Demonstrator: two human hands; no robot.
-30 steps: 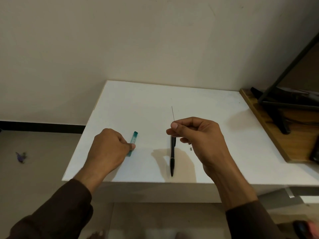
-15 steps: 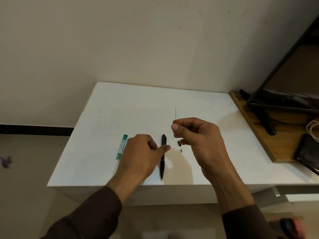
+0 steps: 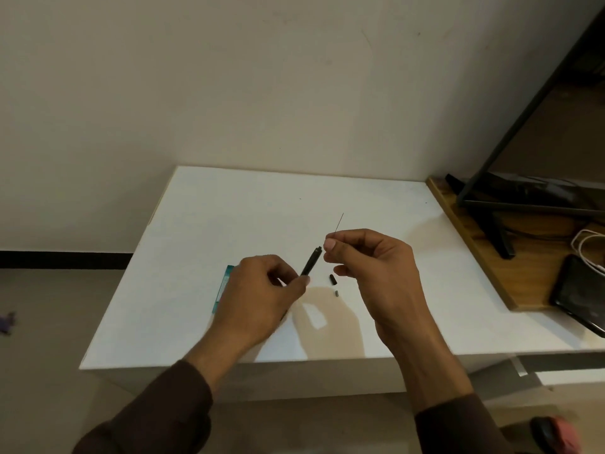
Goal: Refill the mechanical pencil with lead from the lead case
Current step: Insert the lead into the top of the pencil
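Lifted off the table since half a second ago, the black mechanical pencil (image 3: 311, 261) now sits in our left hand (image 3: 262, 293), whose thumb and forefinger pinch its lower barrel. We see it tilted, its open upper end pointing up and to the right, close to our right hand (image 3: 373, 267) but not touching it. Our right hand holds a thin stick of lead (image 3: 339, 221) pinched between thumb and forefinger, much as before, with the lead poking up past the fingertips and leaning slightly right. The lead's top end is well above the pencil's opening.

On the white table (image 3: 229, 208), between our two hands, lie a small black cap (image 3: 333, 278) and, just in front of it, a tinier grey piece (image 3: 336, 293); we cannot tell what that piece is. The teal lead case (image 3: 223, 286) lies flat on the table, partly hidden behind our left hand.

To the right, touching the table's edge, stands a wooden shelf (image 3: 471, 244) bearing a black stand (image 3: 491, 204), a dark phone (image 3: 579, 293) and a white cable (image 3: 586, 244). Dark sleeves cover both our forearms.
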